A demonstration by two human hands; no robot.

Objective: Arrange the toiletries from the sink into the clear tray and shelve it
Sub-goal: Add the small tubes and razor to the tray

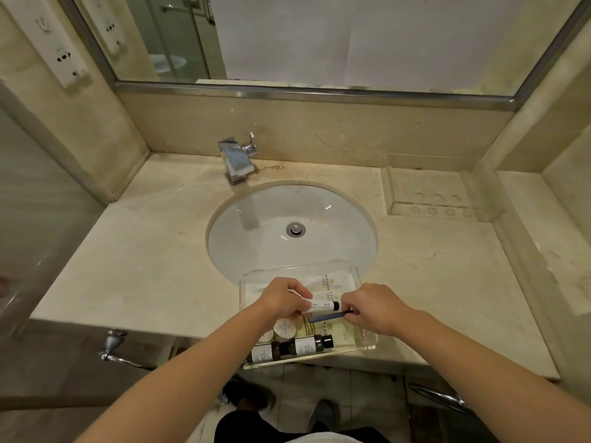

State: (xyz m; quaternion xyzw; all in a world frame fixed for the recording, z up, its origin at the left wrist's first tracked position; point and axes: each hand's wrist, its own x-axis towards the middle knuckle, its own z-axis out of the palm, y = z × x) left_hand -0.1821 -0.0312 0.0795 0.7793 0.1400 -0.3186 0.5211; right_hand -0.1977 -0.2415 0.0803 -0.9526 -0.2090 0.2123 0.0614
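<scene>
A clear rectangular acrylic tray (367,342) rests on the beige marble countertop (144,276), at its front edge, overlapping the near rim of the white oval sink basin (287,225). The left hand (283,298) grips a small white tube with a black cap (323,305) above the tray. The right hand (372,308) pinches a thin dark blue flat item (323,317). Two dark brown bottles with white labels (291,346) lie end to end along the tray's near wall, beside a round white packet (284,327).
</scene>
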